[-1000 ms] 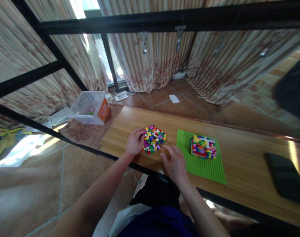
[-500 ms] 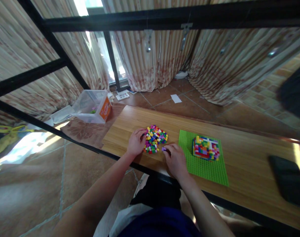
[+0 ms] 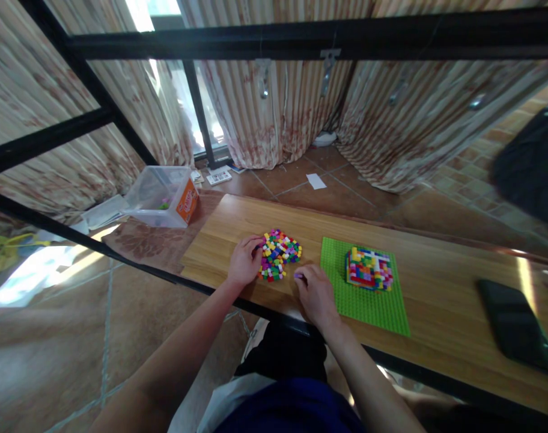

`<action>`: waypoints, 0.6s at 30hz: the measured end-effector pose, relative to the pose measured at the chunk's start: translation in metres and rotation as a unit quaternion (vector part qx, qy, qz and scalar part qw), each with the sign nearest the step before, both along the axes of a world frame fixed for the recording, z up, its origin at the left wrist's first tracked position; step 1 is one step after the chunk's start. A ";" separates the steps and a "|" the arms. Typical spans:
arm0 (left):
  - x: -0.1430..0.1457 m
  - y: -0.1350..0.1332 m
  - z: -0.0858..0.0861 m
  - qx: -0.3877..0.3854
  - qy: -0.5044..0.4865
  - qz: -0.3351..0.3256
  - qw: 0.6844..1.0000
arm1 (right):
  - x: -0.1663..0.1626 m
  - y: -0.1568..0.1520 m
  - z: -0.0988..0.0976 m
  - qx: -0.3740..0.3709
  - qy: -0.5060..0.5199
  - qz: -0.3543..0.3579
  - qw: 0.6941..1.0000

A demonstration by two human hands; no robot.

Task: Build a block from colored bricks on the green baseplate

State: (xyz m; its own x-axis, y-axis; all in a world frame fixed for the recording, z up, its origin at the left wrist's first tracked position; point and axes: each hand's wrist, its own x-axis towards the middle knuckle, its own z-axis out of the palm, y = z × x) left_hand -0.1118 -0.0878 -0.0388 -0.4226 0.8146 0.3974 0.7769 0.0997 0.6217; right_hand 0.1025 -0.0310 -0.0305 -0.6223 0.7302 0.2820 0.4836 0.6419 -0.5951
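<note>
A loose pile of small coloured toy bricks [image 3: 280, 249] lies on the wooden table. At its left edge is my left hand [image 3: 246, 261], fingers curled in against the bricks; what sits between its fingertips is hidden. My right hand [image 3: 318, 294] rests low over the table, between the pile and a green baseplate [image 3: 364, 313]. Its thumb and forefinger pinch a small purple brick [image 3: 298, 276], mostly covered by the fingers. On the baseplate stands a blocky multicoloured brick build [image 3: 369, 269].
A black phone-like slab [image 3: 517, 325] lies at the table's right. Beyond the left end, a clear plastic bin [image 3: 159, 195] with an orange label stands on the floor. A dark metal bar [image 3: 292, 43] crosses above the far side, with curtains behind it.
The view has shifted slightly, so the scene sits a little further left. The purple brick in my right fingers shows less than before. My left hand stays at the pile's edge.
</note>
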 end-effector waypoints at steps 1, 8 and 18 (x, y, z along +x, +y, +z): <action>0.000 0.000 0.000 0.001 -0.001 -0.001 1.000 | 0.001 0.000 0.000 -0.004 -0.006 0.006 1.000; -0.001 0.000 -0.001 0.007 -0.005 -0.006 1.000 | -0.002 0.001 0.002 0.058 -0.075 0.035 0.995; -0.002 0.001 -0.004 0.012 0.002 -0.007 1.000 | 0.003 0.001 0.010 0.078 -0.161 0.009 0.984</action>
State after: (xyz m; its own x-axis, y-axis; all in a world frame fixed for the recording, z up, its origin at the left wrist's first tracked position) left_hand -0.1133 -0.0867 -0.0429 -0.4101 0.8105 0.4183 0.7800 0.0739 0.6214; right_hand 0.1059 -0.0297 -0.0203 -0.7100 0.6818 0.1763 0.6190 0.7235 -0.3055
